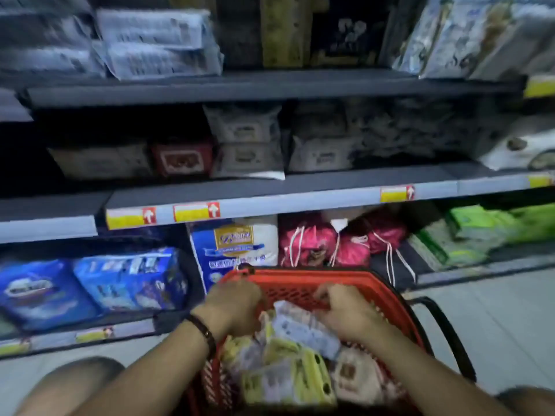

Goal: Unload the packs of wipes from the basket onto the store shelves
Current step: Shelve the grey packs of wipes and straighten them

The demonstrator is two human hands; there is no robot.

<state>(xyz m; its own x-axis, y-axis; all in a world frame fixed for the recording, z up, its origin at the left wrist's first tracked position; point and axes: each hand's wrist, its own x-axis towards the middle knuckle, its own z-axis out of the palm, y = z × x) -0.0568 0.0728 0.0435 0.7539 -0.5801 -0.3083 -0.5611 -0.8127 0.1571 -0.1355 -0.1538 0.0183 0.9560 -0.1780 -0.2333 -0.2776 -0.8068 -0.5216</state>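
Observation:
A red plastic basket [303, 283] stands on the floor in front of me, filled with several packs of wipes. A pale lilac pack [303, 325] lies on top, yellow packs [288, 376] lie below it, and a pinkish pack [351, 373] is at the right. My left hand [234, 307] reaches into the basket's left side with fingers curled down by the pale pack. My right hand [345, 313] curls over the right end of that same pack. The image is blurred, so the exact grip of each hand is unclear.
The middle shelf [300, 196] holds grey-white wipe packs [246, 142] and a red pack [183, 159], with dark room at its left. Blue packages [126, 277], a blue-white pack [237, 244] and pink drawstring bags [324, 244] fill the lower shelf. The tiled floor [495, 325] lies to the right.

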